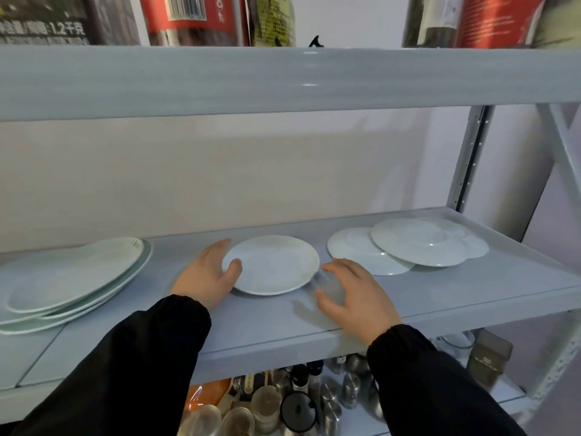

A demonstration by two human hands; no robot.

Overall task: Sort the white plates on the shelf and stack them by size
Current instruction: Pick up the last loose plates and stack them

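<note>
Left hand (pixel 207 278) holds the middle plate (pixel 273 265) on the shelf (pixel 440 297); right hand (pixel 355 294) spread just beside it

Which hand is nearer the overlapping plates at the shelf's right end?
Right. The right hand lies just left of the overlapping plates; the left hand holds the middle plate, farther left.

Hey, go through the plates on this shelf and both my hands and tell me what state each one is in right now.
left hand, holds the middle plate by its left rim, thumb on top.
right hand, open, fingers spread, beside that plate's right rim.
middle plate, lying flat, alone on the shelf.
left stack, plates piled unevenly, edges offset.
right plates, overlapping loosely, not squared into a stack.
</note>
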